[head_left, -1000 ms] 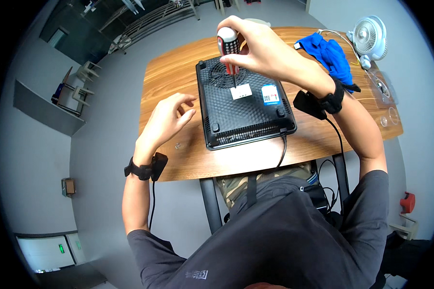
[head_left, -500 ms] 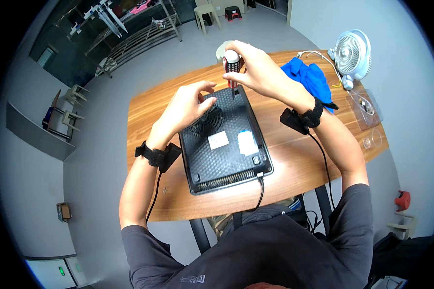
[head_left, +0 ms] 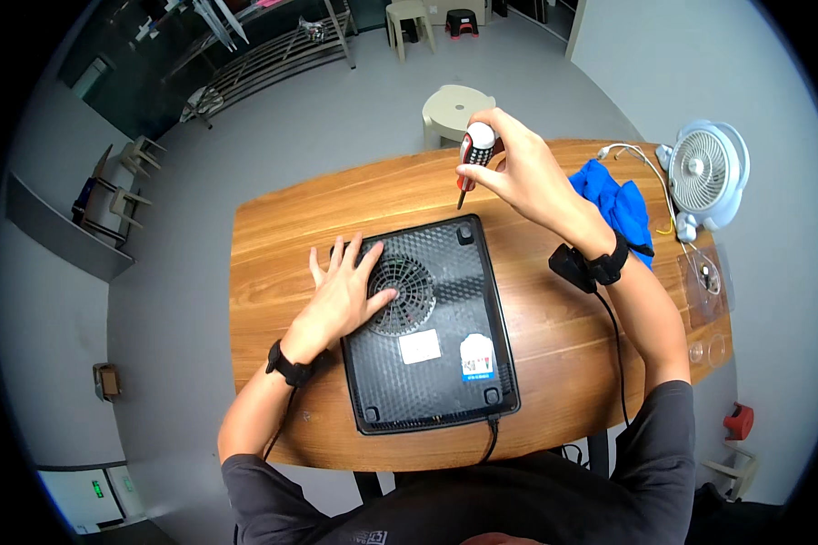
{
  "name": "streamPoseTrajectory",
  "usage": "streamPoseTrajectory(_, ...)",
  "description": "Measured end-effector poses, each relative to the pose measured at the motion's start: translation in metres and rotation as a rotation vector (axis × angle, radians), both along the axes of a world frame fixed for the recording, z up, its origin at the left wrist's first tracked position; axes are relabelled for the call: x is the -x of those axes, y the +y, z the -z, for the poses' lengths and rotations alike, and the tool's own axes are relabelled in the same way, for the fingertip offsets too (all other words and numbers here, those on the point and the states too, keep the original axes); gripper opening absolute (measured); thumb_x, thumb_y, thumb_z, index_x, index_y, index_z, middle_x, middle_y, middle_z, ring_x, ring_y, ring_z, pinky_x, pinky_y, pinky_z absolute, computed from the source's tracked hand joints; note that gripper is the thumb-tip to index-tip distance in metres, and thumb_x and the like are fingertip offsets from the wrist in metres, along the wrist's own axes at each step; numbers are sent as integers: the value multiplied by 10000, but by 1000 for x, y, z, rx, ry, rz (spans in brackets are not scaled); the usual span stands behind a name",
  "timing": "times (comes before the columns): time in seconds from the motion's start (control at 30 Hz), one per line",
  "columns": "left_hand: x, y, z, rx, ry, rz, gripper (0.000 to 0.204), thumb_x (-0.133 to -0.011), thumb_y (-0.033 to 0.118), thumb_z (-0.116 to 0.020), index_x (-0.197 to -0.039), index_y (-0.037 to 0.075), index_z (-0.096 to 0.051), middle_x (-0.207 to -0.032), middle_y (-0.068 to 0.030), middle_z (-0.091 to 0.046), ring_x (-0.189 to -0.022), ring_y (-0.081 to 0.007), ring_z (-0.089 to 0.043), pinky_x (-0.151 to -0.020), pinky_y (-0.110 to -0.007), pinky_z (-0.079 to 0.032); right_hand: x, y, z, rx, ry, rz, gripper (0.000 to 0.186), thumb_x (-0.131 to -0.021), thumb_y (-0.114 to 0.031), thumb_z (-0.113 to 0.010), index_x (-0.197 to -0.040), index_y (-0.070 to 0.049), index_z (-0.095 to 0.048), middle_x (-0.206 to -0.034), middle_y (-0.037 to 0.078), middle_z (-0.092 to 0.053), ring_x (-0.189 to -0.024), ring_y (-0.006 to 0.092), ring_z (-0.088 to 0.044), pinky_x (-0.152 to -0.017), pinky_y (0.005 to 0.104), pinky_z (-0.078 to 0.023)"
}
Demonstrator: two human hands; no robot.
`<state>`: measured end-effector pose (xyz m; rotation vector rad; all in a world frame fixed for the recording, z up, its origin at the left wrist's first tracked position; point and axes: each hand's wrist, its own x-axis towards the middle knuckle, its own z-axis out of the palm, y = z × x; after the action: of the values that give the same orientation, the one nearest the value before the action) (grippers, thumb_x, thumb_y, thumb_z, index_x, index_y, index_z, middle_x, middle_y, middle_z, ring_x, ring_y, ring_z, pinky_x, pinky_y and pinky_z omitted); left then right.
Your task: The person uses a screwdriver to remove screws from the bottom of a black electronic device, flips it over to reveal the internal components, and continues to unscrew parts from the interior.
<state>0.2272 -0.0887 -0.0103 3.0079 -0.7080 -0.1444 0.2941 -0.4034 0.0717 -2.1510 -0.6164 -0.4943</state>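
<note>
Two hands work over a black appliance (head_left: 432, 331) lying bottom-up on the wooden table (head_left: 273, 232), its cord leaving the near edge toward the person. Nearer of the two, the left hand (head_left: 344, 295) lies flat with fingers spread and released, palm on the left rim of the casing and fingertips at the round fan grille (head_left: 402, 295) (pressing, not gripping). Farther off and to the right, the right hand (head_left: 513, 173) is clenched around a red-and-white-handled screwdriver (head_left: 471, 162), held above the table. Its long axis runs nearly upright, tip pointing down and slightly near-left. The corner foot (head_left: 464, 232) at the far right of the casing lies just near of that tip, so the right hand is far closer to it. Beyond lie a blue cloth (head_left: 613, 200), a small white fan (head_left: 704, 173) and a stool (head_left: 454, 107).
</note>
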Motion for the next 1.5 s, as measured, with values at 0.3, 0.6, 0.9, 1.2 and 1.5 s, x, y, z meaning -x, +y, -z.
streamPoseTrajectory(0.3, 4, 9, 0, 320, 65, 45, 682, -912, 332, -779, -1428, -37, -529, -1501, -312, -443, -1371, -473, -445, -1144, -508, -424, -28, 39, 2, 0, 20, -75, 469, -838, -169, -838, -1193, -42, -561, -1061, 165, -649, -987, 381, -666, -836, 446, -548)
streamPoseTrajectory(0.6, 8, 6, -22, 201, 218, 11, 732, -913, 316, -767, -1488, -24, -470, -1491, -276, -484, -1276, -454, -508, -1079, -513, -472, -38, 65, -3, -25, 78, -209, 492, -841, -138, -821, -1223, -25, -533, -1074, 178, -620, -956, 399, -650, -823, 462, -540)
streamPoseTrajectory(0.9, 20, 17, -13, 229, 123, 132, 744, -912, 288, -763, -1517, -6, -446, -1557, -287, -432, -1372, -478, -512, -1073, -496, -505, -48, 98, -6, 86, 52, -295, 531, -832, -135, -855, -1261, -15, -565, -1143, 119, -618, -912, 250, -693, -674, 316, -622)
streamPoseTrajectory(1.2, 23, 17, -2, 231, 88, 156, 742, -935, 306, -733, -1509, -56, -433, -1518, -357, -434, -1355, -515, -514, -1074, -511, -507, -40, 146, 1, 29, 56, -477, 505, -835, -101, -849, -1242, -31, -558, -1048, 111, -611, -901, 244, -700, -720, 322, -642)
streamPoseTrajectory(1.5, 24, 22, 6, 287, 149, 166, 795, -949, 312, -712, -1539, -84, -355, -1553, -388, -348, -1432, -538, -400, -1097, -575, -477, -44, 189, 12, 91, 93, -550, 504, -833, -108, -850, -1239, -28, -563, -1032, 109, -610, -868, 253, -695, -706, 332, -602)
